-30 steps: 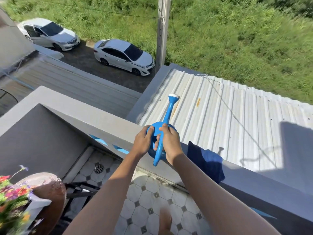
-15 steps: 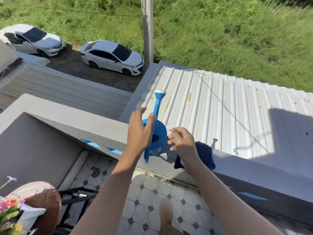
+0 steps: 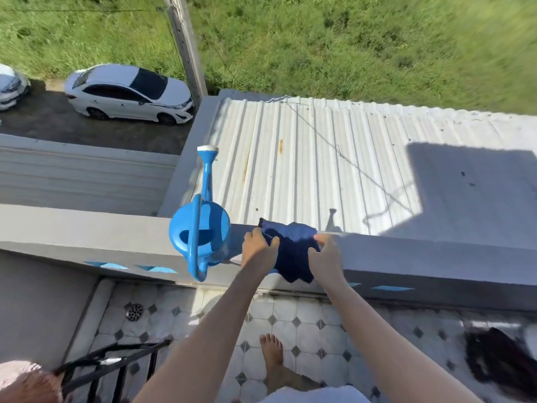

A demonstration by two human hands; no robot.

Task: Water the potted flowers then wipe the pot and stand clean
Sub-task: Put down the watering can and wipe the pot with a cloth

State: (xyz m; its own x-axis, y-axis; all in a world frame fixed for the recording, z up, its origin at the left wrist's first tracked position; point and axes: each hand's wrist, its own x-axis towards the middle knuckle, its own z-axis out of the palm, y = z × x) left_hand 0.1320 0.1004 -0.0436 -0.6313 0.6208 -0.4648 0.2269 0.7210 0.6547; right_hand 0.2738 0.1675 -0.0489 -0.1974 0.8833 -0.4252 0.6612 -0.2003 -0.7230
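While the watering can (image 3: 200, 237) stands alone on the ledge (image 3: 87, 231), both hands pinch the dark blue cloth (image 3: 292, 251) draped over that ledge just right of it: left hand (image 3: 258, 250) fingers closed on its left edge, right hand (image 3: 327, 257) on its right (cloth stretched between them).

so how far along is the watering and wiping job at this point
The blue watering can stands on the balcony ledge with no hand on it, so watering looks finished, though the flowers are out of view. In hand: the left hand and right hand both grip the dark blue cloth draped over the ledge. Left: wiping the pot and the black stand.
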